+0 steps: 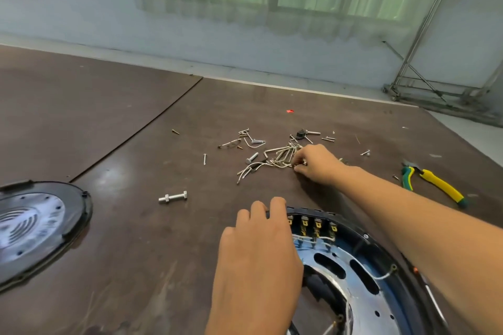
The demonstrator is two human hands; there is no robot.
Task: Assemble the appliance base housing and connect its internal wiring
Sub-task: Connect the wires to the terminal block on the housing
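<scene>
Left hand [258, 247]: grips rim of round black plastic housing [326, 213].
Right hand [317, 163]: pinches into silver metal pin pile [280, 156].

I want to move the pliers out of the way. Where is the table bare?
Bare: far left of the table, beyond the cover; and the strip between cover and left hand, nearer than the bolt. Crowded: the screw pile around the right hand, and by the housing.

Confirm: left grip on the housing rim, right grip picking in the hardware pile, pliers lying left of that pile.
The pliers lie right of the hardware pile, as the head view shows. The rest holds: left grip on housing rim, right grip in the pile.
</scene>
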